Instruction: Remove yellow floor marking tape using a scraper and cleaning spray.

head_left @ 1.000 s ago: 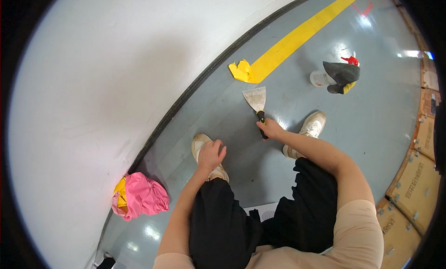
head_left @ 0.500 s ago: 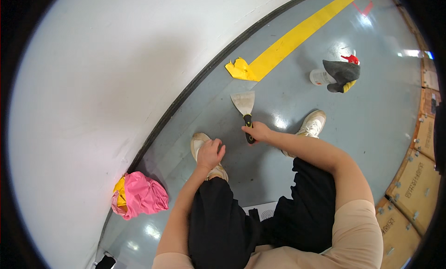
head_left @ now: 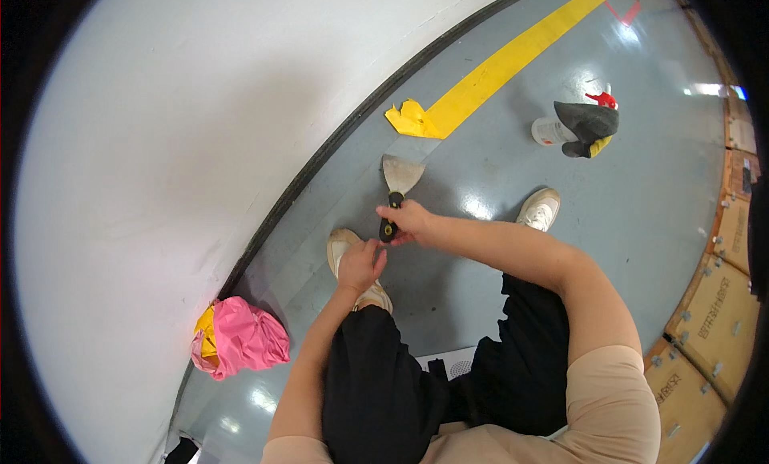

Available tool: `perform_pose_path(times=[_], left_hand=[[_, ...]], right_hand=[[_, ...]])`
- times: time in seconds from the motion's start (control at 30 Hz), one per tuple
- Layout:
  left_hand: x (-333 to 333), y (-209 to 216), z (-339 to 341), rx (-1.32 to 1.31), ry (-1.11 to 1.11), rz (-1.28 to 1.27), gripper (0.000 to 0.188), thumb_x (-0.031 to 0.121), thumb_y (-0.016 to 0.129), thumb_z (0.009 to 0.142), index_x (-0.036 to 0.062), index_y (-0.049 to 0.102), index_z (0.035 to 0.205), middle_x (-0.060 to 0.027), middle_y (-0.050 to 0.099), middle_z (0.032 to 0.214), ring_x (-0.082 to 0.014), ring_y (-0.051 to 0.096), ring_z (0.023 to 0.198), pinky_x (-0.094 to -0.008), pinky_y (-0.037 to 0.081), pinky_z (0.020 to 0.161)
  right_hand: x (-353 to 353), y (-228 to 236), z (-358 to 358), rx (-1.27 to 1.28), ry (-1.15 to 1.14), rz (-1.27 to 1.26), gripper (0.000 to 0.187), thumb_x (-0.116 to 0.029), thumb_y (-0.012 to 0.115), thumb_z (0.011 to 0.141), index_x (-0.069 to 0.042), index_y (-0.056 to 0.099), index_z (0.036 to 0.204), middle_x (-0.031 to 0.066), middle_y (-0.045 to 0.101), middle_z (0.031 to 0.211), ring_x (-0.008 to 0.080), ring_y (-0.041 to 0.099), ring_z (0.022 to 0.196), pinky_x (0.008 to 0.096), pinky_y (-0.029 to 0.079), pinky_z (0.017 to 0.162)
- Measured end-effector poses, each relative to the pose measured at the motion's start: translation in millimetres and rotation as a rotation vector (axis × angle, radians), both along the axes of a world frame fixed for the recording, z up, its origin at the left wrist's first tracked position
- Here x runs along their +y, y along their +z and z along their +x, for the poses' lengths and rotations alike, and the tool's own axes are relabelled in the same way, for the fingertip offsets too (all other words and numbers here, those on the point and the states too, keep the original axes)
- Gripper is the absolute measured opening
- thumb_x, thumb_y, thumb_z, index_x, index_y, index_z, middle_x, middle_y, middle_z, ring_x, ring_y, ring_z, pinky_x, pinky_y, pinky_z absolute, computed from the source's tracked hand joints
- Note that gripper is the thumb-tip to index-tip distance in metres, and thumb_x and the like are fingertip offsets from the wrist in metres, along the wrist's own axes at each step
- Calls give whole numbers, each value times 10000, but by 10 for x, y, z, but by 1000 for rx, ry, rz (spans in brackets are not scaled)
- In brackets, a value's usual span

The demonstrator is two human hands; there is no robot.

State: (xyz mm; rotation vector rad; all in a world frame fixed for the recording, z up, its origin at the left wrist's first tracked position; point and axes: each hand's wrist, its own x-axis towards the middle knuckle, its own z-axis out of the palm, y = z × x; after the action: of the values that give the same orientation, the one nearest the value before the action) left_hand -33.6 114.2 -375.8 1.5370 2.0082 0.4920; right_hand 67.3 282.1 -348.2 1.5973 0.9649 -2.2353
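Head view: the right hand [head_left: 406, 219], closed around the scraper [head_left: 400, 179], has swung left to mid-frame, bringing it just beside the left hand [head_left: 360, 265], whose grip I cannot tell, though still apart from the yellow tape [head_left: 519, 58] in the upper middle.

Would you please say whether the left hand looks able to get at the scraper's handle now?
Probably yes: the left hand appears empty and close to the handle, whose lower end shows, though the right hand grips it.
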Motion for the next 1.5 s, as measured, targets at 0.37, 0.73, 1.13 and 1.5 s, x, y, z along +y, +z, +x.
perform_pose_path(times=[0.37, 0.73, 1.13, 1.5], left_hand=[[-18, -24, -9, -25, -2, 28, 188, 271, 608, 819, 98, 553, 869, -98, 555, 714, -305, 574, 689, -423, 456, 596], [-7, 7, -33, -1, 9, -13, 193, 271, 611, 813, 92, 562, 865, -109, 564, 723, -313, 582, 701, -430, 462, 598], [-9, -10, 11, 4, 4, -20, 196, 266, 616, 808, 88, 556, 865, -115, 566, 724, -315, 587, 710, -431, 465, 612], [12, 10, -4, -8, 8, 17, 190, 262, 619, 808, 88, 567, 865, -115, 563, 719, -320, 583, 705, -435, 458, 610]], right_hand=[[1439, 287, -43, 422, -818, -496, 284, -335, 512, 930, -53, 516, 895, 108, 628, 781, 186, 647, 659, 245, 513, 474], [151, 60, 254, 86, -147, -43, 348, -403, 591, 878, -61, 559, 935, 98, 617, 724, 215, 624, 556, 275, 464, 431], [363, -244, -33, 73, -140, 8, 342, -366, 578, 898, -24, 562, 916, 119, 640, 801, 235, 638, 597, 335, 528, 504], [485, -146, -32, 25, -36, 85, 330, -355, 619, 877, -35, 562, 933, 82, 613, 762, 193, 597, 588, 324, 525, 504]])
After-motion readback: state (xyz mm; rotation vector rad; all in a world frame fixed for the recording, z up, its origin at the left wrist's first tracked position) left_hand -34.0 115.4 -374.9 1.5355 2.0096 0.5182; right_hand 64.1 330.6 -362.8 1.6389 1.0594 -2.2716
